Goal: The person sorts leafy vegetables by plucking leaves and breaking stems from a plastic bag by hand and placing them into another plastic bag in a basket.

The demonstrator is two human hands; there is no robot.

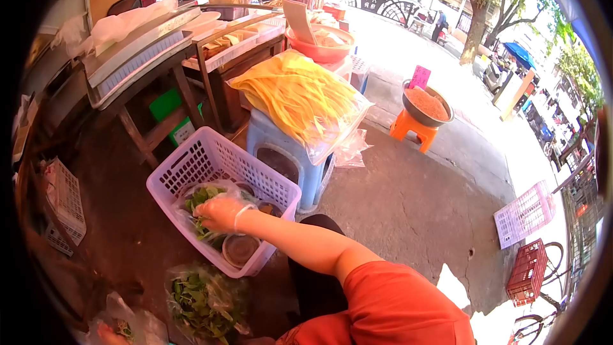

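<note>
My right hand (220, 213), with a clear band at its wrist, reaches into a light purple plastic basket (268, 182). Its fingers are closed on a clear bag of green leaves (203, 199) inside the basket. Beside that bag lies a round brown container (241, 249). Another clear bag of leafy greens (201, 300) rests below the basket. At the bottom left edge, my left hand (113, 335) is partly covered by a thin clear plastic bag (137, 327); its fingers are blurred and cut off by the frame.
A blue stool (271, 137) beside the basket bears a bag of yellow strips (297, 96). Behind stand a pink bowl (341, 52) and wooden-framed tables with trays (143, 57). An orange stool (412, 129) holds a metal bowl (437, 119). Crates (523, 217) stand at right.
</note>
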